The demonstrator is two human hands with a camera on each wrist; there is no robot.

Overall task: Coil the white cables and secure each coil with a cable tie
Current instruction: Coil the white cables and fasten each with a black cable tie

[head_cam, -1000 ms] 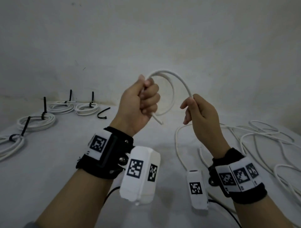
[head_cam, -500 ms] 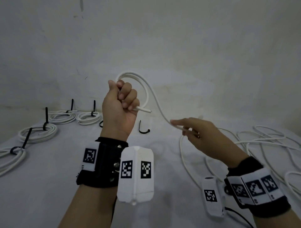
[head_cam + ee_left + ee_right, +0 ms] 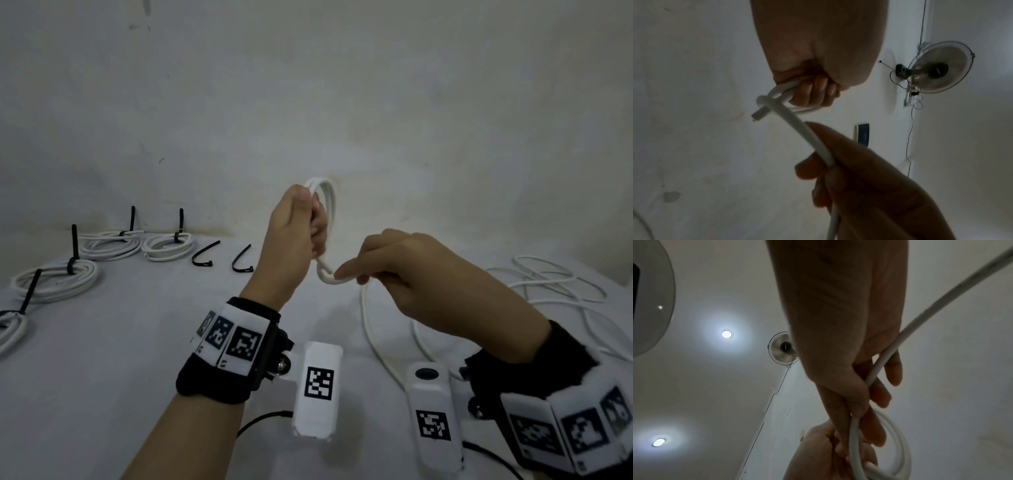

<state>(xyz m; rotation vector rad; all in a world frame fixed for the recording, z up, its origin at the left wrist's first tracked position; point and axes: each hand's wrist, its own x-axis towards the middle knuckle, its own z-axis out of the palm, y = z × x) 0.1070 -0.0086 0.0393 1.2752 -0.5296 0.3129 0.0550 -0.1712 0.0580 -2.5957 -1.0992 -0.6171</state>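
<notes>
While left hand grips round loops, right hand pinches smooth white cable.

square coded markers on wrist bands, no readable text

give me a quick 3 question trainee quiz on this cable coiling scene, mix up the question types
1. True or false: the left hand grips a small coil of white cable held up above the table.
2. How many loose black cable ties lie unused on the table beside the finished coils?
3. Multiple choice: what is the right hand doing? A) resting flat on the table B) pinching the cable just below the coil C) holding a cable tie

Key
1. True
2. Two
3. B
</notes>
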